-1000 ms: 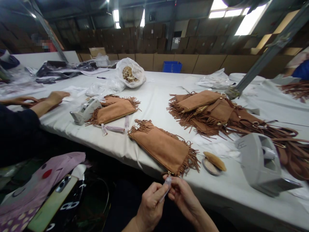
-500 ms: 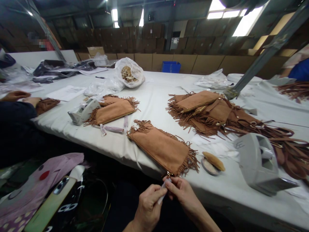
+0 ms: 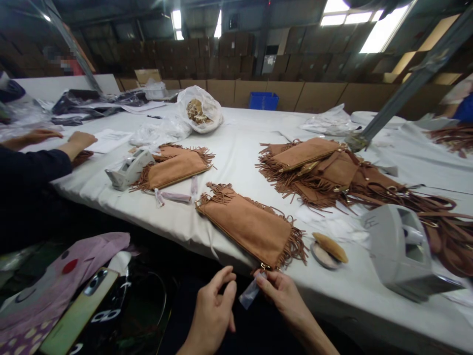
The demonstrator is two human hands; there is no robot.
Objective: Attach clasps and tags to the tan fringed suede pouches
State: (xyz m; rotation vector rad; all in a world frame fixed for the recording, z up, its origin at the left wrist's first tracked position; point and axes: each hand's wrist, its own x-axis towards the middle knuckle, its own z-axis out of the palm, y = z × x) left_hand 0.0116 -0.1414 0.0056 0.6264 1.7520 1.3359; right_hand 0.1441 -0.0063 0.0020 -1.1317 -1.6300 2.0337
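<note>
A tan suede fringed pouch (image 3: 251, 227) lies at the near edge of the white table (image 3: 236, 148), its gold zip pull over the edge. My right hand (image 3: 284, 298) pinches a small clear plastic sleeve (image 3: 250, 294) just below that pull. My left hand (image 3: 212, 315) hovers a little to the left of the sleeve, fingers loosely apart and holding nothing.
A grey tape dispenser (image 3: 402, 251) stands at the right, a round pad (image 3: 327, 249) beside the pouch. Several more fringed pouches (image 3: 318, 167) are piled behind; another pouch (image 3: 173, 170) and a second dispenser (image 3: 129, 170) lie left. A co-worker's hands (image 3: 70, 143) rest far left. A phone (image 3: 74, 315) sits low left.
My left hand has let go of the plastic sleeve and drawn back to the left with its fingers apart. The co-worker's hands have shifted on the table.
</note>
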